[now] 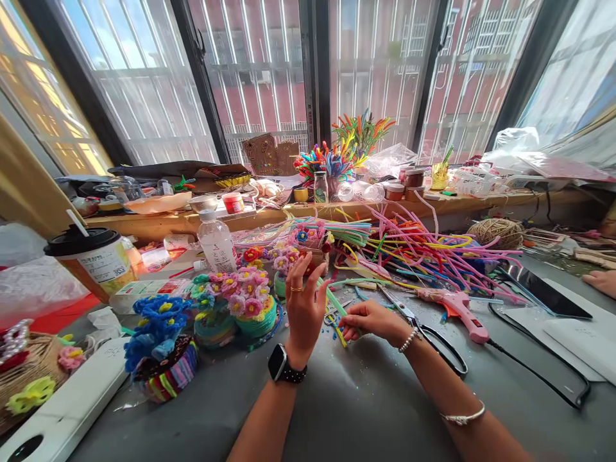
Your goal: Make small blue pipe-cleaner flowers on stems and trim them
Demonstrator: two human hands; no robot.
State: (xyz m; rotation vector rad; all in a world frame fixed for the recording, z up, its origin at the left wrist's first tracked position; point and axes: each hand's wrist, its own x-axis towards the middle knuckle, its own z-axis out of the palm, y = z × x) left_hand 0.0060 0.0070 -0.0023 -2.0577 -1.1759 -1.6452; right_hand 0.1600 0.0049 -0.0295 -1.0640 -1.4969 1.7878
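Note:
My right hand (pixel 368 321) is closed in a pinch on light green pipe cleaners (pixel 337 300), which slant up and left from its fingertips. A yellow strand (pixel 340 335) shows just below those fingers. Upright beside it, my left hand (pixel 305 308) has its fingers stretched and apart; the upper end of the green pipe cleaners lies close to its fingertips, and I cannot tell whether they touch. Scissors with black handles (pixel 443 350) lie open-bladed right of my right hand. Left of my left hand stand pots of pipe-cleaner flowers, pink (pixel 248 289) and blue (pixel 166 314).
A pink glue gun (pixel 464 314) with a black cord lies at right, near a phone (pixel 548 292). Loose pipe cleaners (pixel 423 247) heap behind my hands. A drink cup (pixel 91 256) and plastic bottle (pixel 216 240) stand at left. Another person's hand (pixel 601 280) rests at the right edge.

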